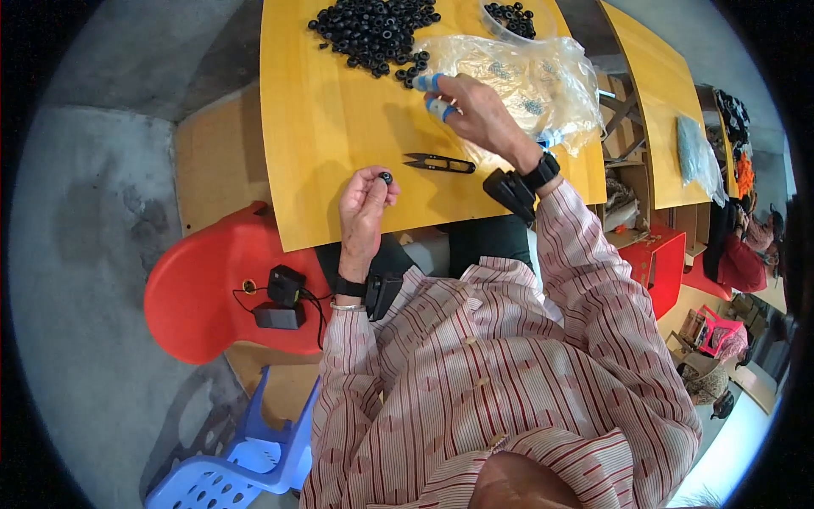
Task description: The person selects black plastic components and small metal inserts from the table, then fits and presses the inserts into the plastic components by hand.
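A small black round part with a hole (386, 177) is pinched between the thumb and fingers of my left hand (363, 212), just above the table's near edge. My right hand (482, 112) reaches over the table, blue and white wraps (440, 109) on two fingers. Those fingers are stretched out and apart, their tips beside the near edge of a heap of similar black parts (377, 32). Whether they touch a part I cannot tell. Between my hands lies a pair of black thread snips (439, 162), blades pointing left.
A clear plastic bag (517, 81) lies right of the heap, below a clear tub (553, 19) with more black parts. On the red chair (199, 280) at left sit black boxes (281, 301) with cables. A blue plastic chair (288, 450) stands lower left. People sit at far right.
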The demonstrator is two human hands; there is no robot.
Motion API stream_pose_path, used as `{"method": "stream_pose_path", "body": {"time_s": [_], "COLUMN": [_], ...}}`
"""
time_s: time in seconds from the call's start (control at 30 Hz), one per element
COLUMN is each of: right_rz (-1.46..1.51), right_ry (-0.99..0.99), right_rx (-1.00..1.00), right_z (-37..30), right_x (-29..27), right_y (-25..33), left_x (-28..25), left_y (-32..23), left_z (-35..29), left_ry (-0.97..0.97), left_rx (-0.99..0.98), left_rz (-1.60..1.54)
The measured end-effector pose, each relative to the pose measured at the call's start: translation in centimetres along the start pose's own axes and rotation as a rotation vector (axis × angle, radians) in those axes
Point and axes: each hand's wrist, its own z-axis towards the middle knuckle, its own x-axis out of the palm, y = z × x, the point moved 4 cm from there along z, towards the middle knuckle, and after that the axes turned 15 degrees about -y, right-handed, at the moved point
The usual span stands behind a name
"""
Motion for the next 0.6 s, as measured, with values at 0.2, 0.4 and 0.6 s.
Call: {"method": "stream_pose_path", "body": {"time_s": [0.2,0.4,0.6], "right_rz": [-0.020,0.020,-0.184], "right_ry": [-0.037,-0.107,-0.033], "right_rx": [-0.097,-0.302,-0.464], "right_z": [4.0,10.4,11.9], "right_x": [2.5,7.1,11.6], "right_y": [-0.3,1.6,1.9], "left_x": [0.0,0.2,0.4], "left_y": [0.3,0.2,0.5], "left_z": [0.1,-0.1,0.0], "left_ry": [0.003,-0.020,-0.014], "left_rx": [0.008,0.006,-0.005], "left_rz": [0.004,0.015,-0.039]}}
